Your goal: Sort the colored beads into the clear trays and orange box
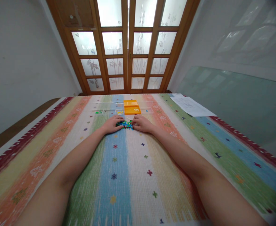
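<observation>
A heap of small flat pieces (127, 125), mostly blue and green with a few dark red ones, lies on the striped cloth between my hands. My left hand (113, 124) rests at the heap's left edge, thumb and fingers apart around some pieces. At the right edge, my right hand (142, 123) has its fingers bent and its fingertips close together over the pieces; what they pinch is too small to make out. Just beyond stands an opened orange box (131, 110) with a few pale pieces in it.
Clear trays flank the orange box; the left one holds green pieces (98, 112) and yellow pieces (119, 112), the right one a blue piece (146, 110). Printed sheets (192, 106) lie at the far right. Beyond the table are wood-framed glass doors (128, 59), with walls on both sides.
</observation>
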The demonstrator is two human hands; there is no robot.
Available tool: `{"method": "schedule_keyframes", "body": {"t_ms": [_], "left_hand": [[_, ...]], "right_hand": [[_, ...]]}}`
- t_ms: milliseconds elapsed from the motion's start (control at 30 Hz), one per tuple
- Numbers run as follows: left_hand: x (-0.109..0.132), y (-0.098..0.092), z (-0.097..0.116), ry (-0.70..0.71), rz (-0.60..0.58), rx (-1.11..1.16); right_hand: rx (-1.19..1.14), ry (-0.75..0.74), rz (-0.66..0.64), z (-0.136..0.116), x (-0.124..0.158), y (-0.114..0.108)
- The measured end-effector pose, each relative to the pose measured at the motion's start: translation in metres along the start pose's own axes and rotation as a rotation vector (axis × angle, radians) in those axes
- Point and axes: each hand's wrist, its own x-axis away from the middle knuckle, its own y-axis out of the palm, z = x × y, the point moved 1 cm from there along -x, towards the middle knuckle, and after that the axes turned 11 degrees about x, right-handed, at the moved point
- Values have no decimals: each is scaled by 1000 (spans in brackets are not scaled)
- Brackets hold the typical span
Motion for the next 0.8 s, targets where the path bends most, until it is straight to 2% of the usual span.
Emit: {"method": "schedule_keyframes", "body": {"t_ms": [167, 267, 467, 800], "left_hand": [[-2, 2, -5, 24, 36, 19], [-3, 3, -7, 30, 59, 23], [-2, 2, -12, 14, 86, -5], [-2, 0, -20, 0, 126, -63]], "right_hand": [[-11, -19, 8, 1, 0, 3], [-33, 34, 44, 1, -1, 4], [-206, 365, 235, 20, 1, 11], [-260, 738, 511, 81, 15, 10]]}}
